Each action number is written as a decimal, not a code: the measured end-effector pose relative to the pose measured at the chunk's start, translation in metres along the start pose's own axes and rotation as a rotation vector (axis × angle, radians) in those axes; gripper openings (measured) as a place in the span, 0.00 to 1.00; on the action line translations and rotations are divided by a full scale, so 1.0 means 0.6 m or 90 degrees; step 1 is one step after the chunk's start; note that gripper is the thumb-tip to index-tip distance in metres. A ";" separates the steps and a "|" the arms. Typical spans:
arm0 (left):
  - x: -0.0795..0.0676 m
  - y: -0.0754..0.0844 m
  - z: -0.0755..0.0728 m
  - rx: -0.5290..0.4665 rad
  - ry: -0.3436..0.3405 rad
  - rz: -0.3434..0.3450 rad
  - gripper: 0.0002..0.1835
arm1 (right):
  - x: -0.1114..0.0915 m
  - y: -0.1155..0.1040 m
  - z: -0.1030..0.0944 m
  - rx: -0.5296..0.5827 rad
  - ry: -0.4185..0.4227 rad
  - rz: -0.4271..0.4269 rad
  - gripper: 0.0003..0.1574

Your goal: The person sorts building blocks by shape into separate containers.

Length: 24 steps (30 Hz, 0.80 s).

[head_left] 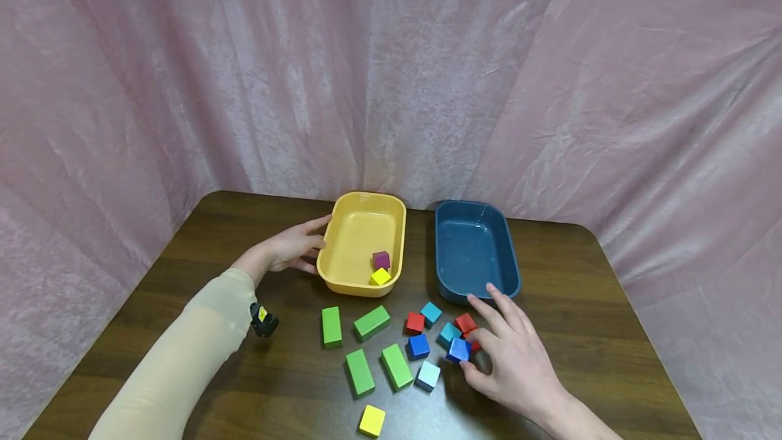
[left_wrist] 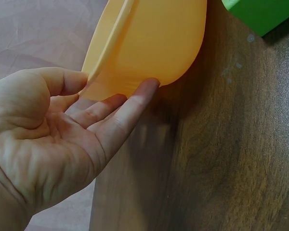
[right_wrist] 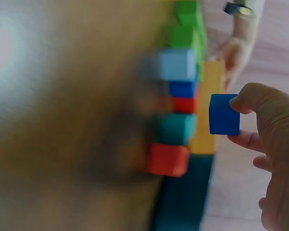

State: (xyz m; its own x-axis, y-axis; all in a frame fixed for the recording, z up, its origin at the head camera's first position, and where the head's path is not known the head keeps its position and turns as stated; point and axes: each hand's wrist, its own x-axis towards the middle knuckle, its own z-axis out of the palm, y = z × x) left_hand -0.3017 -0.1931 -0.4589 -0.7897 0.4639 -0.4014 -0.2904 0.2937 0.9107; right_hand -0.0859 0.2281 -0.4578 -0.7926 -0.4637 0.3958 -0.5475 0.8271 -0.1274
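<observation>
Between thumb and index finger, my right hand (head_left: pixel 519 362) pinches a blue cube (head_left: pixel 459 351). In the right wrist view this blue cube (right_wrist: pixel 222 118) is held above the table, its other fingers spread away from it. My left hand (head_left: pixel 290 248) rests against the left side of the yellow tub (head_left: pixel 354 240). The left wrist view has that thumb at the tub's rim and the fingertips (left_wrist: pixel 147 86) on its outer wall. A purple cube (head_left: pixel 381 260) and a yellow cube (head_left: pixel 380 277) lie inside the yellow tub. Red cubes (head_left: pixel 466 322) and a teal cube (head_left: pixel 449 334) sit near my right fingers.
A dark blue tub (head_left: pixel 473 250) stands to the right of the yellow one. Several green blocks (head_left: pixel 360 372) lie at front centre, with another blue cube (head_left: pixel 418 346), a light blue cube (head_left: pixel 428 375) and a yellow cube (head_left: pixel 371 420). Pink curtain (head_left: pixel 391 73) hangs behind the table.
</observation>
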 end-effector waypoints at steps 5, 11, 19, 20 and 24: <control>0.001 -0.003 -0.002 0.008 0.007 -0.004 0.42 | 0.050 0.017 -0.025 0.005 0.067 -0.026 0.14; -0.002 -0.001 0.002 0.012 0.009 -0.003 0.42 | 0.139 0.033 -0.042 0.041 0.120 -0.032 0.15; 0.001 0.000 0.004 0.009 0.003 -0.006 0.41 | 0.262 0.013 -0.019 0.034 0.046 -0.023 0.14; 0.002 0.000 0.004 0.006 0.003 -0.008 0.41 | 0.274 0.008 -0.011 0.029 0.030 -0.024 0.15; 0.004 0.002 0.006 0.007 0.002 -0.011 0.41 | 0.310 -0.012 0.026 0.006 -0.025 -0.032 0.16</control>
State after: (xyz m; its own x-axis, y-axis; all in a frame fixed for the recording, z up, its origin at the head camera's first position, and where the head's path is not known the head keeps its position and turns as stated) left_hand -0.3018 -0.1886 -0.4589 -0.7864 0.4558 -0.4169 -0.2981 0.3110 0.9024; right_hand -0.2339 0.1310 -0.3975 -0.7737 -0.5171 0.3661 -0.5894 0.7994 -0.1164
